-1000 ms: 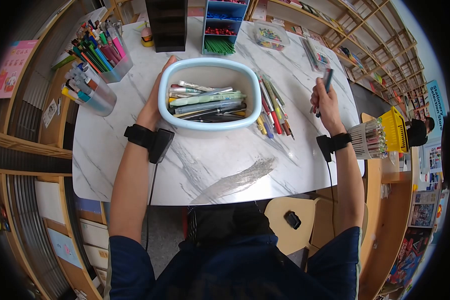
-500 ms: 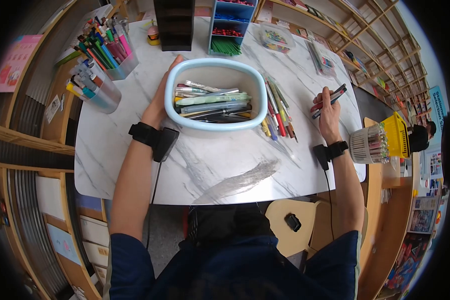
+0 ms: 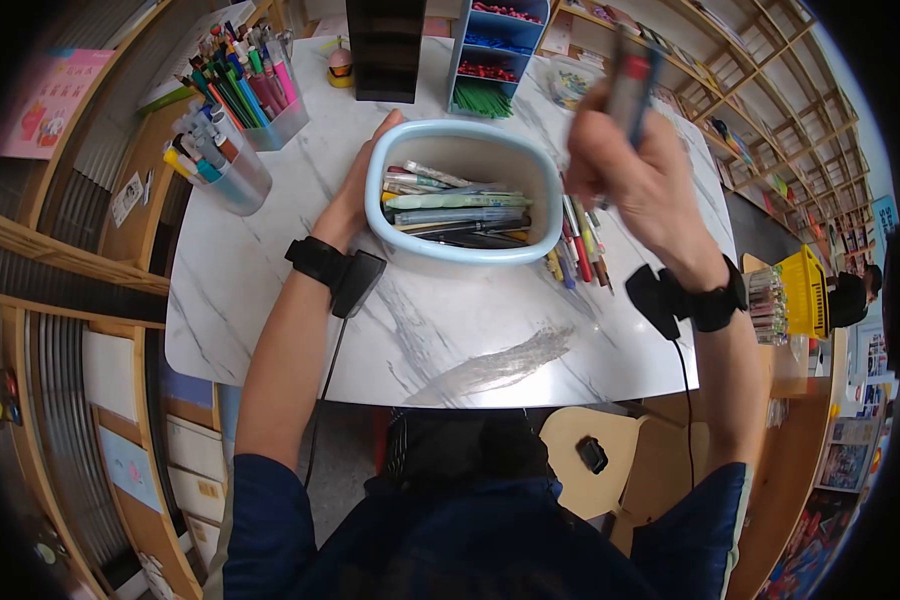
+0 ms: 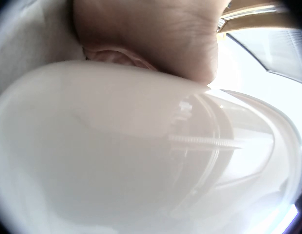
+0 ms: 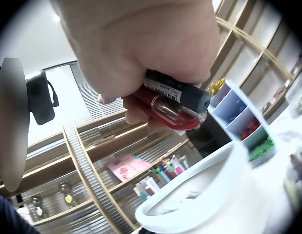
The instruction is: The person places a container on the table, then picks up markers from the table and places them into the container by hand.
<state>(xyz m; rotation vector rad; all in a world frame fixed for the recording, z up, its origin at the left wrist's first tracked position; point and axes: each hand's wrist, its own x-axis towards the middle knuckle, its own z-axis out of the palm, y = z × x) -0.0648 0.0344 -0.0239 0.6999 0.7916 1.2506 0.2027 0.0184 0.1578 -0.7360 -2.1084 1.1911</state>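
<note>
Beige chair (image 3: 575, 450) nearest, tucked at the front edge, small black object (image 3: 592, 455) on its seat. Next the surface (image 3: 450, 330): white, grey marble veining, with a dull grey smear (image 3: 500, 362) toward the near side.

White plastic basin with light-blue rim (image 3: 465, 256) sits mid-surface, upright, assorted pens (image 3: 457, 216) lying inside. Left hand (image 3: 353, 198) rests along its left outer wall, grip laid on rather than clenched; part of the hand is hidden behind the basin. Just right of the basin: loose bunch of mixed pens (image 3: 582, 245), red and green ones included, flat on the surface.

Right hand (image 3: 642, 180) is raised over the surface at the loose bunch, blurred in head view. Grip grasping a red pen with clear clip (image 5: 163, 113) and a dark-capped pen with barcode label (image 5: 192, 97), side by side. Both clear of the basin.

Farther: two translucent pen cups (image 3: 245, 187) at left, black upright box (image 3: 385, 55), light-blue compartment rack (image 5: 237, 126) beside it. Wooden lattice shelving (image 3: 775, 145) behind, far right.
</note>
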